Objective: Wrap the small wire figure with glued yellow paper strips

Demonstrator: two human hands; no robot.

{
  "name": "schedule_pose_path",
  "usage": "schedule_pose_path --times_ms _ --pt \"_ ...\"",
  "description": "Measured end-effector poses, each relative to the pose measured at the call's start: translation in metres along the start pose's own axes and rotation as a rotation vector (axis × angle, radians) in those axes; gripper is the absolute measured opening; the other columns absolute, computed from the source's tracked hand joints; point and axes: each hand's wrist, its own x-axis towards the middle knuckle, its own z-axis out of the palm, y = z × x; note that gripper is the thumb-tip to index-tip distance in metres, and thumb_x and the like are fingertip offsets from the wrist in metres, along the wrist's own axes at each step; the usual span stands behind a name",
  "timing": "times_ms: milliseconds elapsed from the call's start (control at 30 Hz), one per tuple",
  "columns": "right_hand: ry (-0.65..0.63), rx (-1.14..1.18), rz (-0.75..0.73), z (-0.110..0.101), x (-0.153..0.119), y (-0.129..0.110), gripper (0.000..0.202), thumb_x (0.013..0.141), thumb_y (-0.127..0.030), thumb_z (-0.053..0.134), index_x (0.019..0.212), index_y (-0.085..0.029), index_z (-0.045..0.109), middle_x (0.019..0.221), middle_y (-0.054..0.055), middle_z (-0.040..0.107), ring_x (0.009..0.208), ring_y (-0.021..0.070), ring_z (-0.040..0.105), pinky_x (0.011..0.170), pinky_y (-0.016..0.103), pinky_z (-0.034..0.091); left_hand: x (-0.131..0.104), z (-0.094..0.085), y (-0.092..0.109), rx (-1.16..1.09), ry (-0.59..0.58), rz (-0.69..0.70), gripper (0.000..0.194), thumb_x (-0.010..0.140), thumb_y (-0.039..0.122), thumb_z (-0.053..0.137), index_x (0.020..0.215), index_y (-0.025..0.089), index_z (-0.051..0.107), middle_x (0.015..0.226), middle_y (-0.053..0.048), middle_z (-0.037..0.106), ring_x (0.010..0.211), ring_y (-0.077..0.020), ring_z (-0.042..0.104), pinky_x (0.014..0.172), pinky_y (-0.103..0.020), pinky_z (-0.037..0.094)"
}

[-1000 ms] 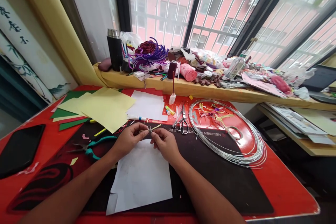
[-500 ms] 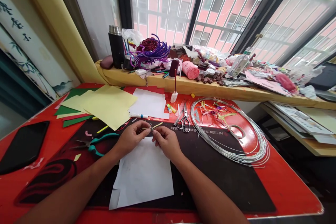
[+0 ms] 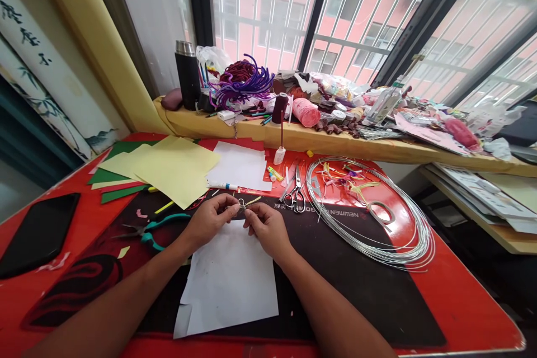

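A small looped piece of thin silvery wire (image 3: 242, 205) is pinched between my two hands, above the top edge of a white sheet of paper (image 3: 232, 279). My left hand (image 3: 215, 218) grips it from the left with thumb and forefinger. From the right, my right hand (image 3: 265, 226) pinches it too, fingers curled. The fingertips hide part of the wire. Teal-handled pliers (image 3: 157, 229) lie beside my left forearm. Right of my right hand, a pair of scissors (image 3: 296, 196) rests with its blades pointing away.
A large wire coil (image 3: 413, 235) and a tape roll (image 3: 381, 212) lie on the right. Yellow paper (image 3: 176, 162) is stacked at the left, near a black phone (image 3: 39, 232). A small white bottle (image 3: 279, 155) stands before the cluttered windowsill (image 3: 251, 127).
The view has shifted very slightly. Both hands stay almost in place, still pinching the looped wire.
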Motion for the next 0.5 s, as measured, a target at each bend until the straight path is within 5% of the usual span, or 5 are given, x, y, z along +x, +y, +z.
schedule_pose_path --times_ms 500 --pt "0.0 -0.012 0.003 -0.0001 -0.0007 -0.003 0.021 0.094 -0.039 0.067 0.087 -0.019 0.071 0.067 0.0 0.07 0.051 0.0117 0.058 0.049 0.022 0.043 -0.001 0.0031 0.0008 0.005 0.018 -0.018 0.036 0.085 0.056 0.07 0.092 0.021 0.069 0.083 -0.001 0.07 0.069 -0.0175 0.063 0.064 -0.03 0.054"
